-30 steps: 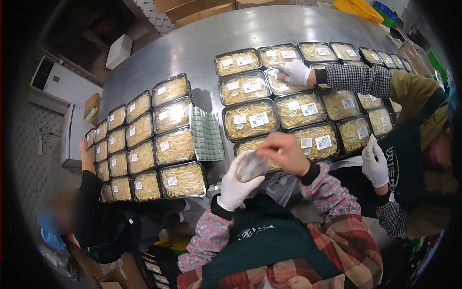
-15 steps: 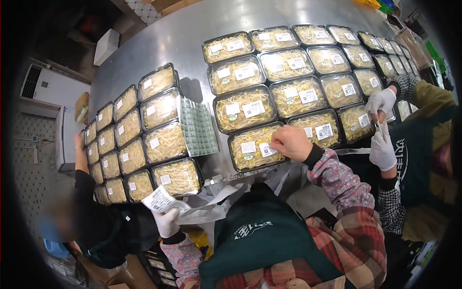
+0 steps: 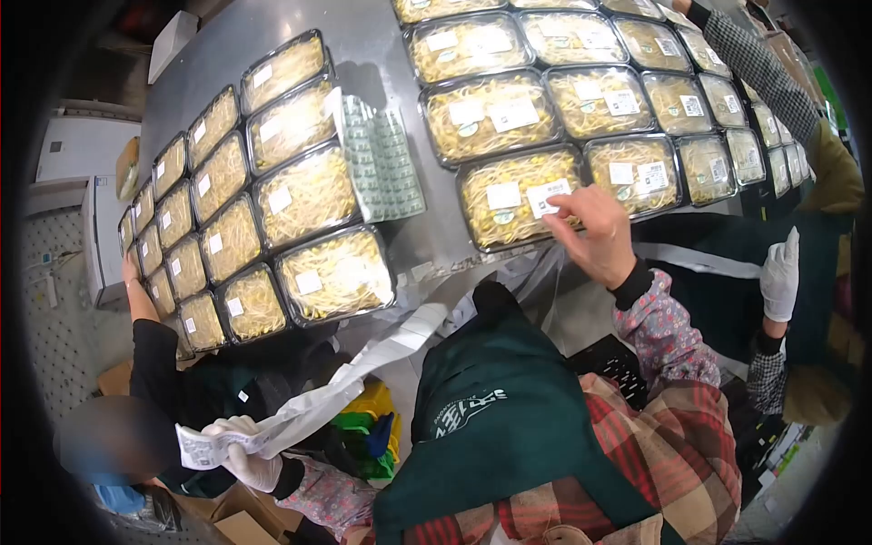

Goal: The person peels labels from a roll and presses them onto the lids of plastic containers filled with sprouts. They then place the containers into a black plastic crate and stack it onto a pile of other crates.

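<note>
My bare right hand (image 3: 592, 232) is at the nearest tray of sprouts (image 3: 486, 207) in the right group, thumb and forefinger together at the edge of a white printed label (image 3: 548, 197) on its lid. A plain white label sits beside that one. Below the table edge at the lower left, my gloved left hand (image 3: 247, 454) is closed around a long strip of white label paper (image 3: 363, 368), which trails up toward the table. A sheet of green stickers (image 3: 381, 163) lies beside the left group of trays.
Several film-covered sprout trays (image 3: 334, 275) stand in rows on the metal table (image 3: 381, 41). A co-worker at the left touches the trays; another at the right has a gloved hand (image 3: 779, 272) near the table. Coloured crates (image 3: 368, 431) are below.
My left hand has moved down and left with the label strip, stretching it out. My right hand stays at the same tray's label. The right co-worker's hands have separated. The view has shifted.
</note>
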`<state>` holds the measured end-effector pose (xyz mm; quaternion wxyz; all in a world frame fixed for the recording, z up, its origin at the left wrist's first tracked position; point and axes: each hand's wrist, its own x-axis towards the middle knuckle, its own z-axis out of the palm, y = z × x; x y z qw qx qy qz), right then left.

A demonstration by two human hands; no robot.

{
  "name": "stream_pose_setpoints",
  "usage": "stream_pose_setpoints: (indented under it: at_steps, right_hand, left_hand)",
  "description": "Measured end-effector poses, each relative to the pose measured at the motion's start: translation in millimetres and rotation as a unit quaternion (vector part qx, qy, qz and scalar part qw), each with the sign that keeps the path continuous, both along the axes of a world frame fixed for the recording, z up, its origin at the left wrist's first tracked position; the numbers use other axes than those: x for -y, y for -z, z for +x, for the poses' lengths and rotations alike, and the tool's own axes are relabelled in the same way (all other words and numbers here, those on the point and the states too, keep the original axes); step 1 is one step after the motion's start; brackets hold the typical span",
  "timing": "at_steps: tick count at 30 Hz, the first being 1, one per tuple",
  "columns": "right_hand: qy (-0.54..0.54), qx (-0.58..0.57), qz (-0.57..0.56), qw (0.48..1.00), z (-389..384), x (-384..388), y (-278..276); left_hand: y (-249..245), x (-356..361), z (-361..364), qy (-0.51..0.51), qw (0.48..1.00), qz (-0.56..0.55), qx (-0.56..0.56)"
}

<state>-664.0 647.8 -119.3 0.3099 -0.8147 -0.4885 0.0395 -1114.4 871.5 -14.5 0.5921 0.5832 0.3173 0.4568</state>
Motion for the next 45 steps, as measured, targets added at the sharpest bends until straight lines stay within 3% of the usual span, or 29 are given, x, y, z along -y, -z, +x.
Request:
stream_pose_setpoints:
  at_steps: [3,7,11,13,19,21,23,27,33,36,39,40,41,45]
  right_hand:
    - [-0.045,0.027,-0.027,0.998,-48.2,-6.4,17.5]
    - [-0.005,0.085,-0.018,0.996,-96.0,-15.3,33.1]
    - [0.023,0.129,0.014,0.991,-108.0,-16.3,49.3]
    - [0.037,0.096,0.042,0.994,-110.7,-17.6,51.4]
    - [0.079,0.059,0.062,0.993,-107.2,-23.3,62.0]
    - [0.097,0.037,0.068,0.992,-108.4,-25.5,62.9]
    - [0.106,0.042,0.062,0.992,-109.3,-28.6,65.2]
    - [0.126,0.014,0.063,0.99,-112.8,-32.7,67.6]
    - [0.118,0.038,0.073,0.99,-107.2,-25.1,75.3]
    - [0.12,0.047,0.107,0.986,-112.1,-16.0,81.5]
    - [0.142,0.011,0.13,0.981,-114.6,6.8,100.9]
    - [0.169,0.076,0.078,0.98,-109.7,14.7,113.1]
    - [0.205,0.023,0.143,0.968,-110.8,9.9,118.5]
    - [0.192,0.132,0.127,0.964,-64.9,3.9,127.2]
  left_hand:
    - [-2.1,-5.2,-18.5,-0.072,0.997,0.03,0.023]
    - [14.5,-12.2,-69.0,0.051,0.997,0.047,0.024]
    - [37.6,-3.7,-108.4,0.073,0.997,0.031,0.002]
    - [47.6,-0.8,-127.6,0.112,0.993,0.032,-0.016]
    - [70.4,-11.9,-176.5,0.173,0.978,-0.116,-0.012]
    - [82.1,-14.4,-188.1,0.242,0.963,-0.119,-0.003]
    - [89.5,-27.9,-184.7,0.395,0.911,-0.094,0.075]
    - [114.1,-29.1,-218.2,0.414,0.898,-0.097,0.109]
    - [112.7,-43.0,-226.3,0.407,0.908,-0.085,0.039]
    - [95.9,-61.3,-221.9,0.367,0.927,-0.035,-0.068]
    - [74.5,-98.6,-210.0,0.293,0.925,0.09,-0.224]
    - [66.8,-116.8,-202.0,0.261,0.912,0.151,-0.279]
    - [57.5,-137.2,-193.2,0.226,0.89,0.214,-0.333]
    - [25.4,-231.3,-137.0,0.113,0.76,0.441,-0.464]
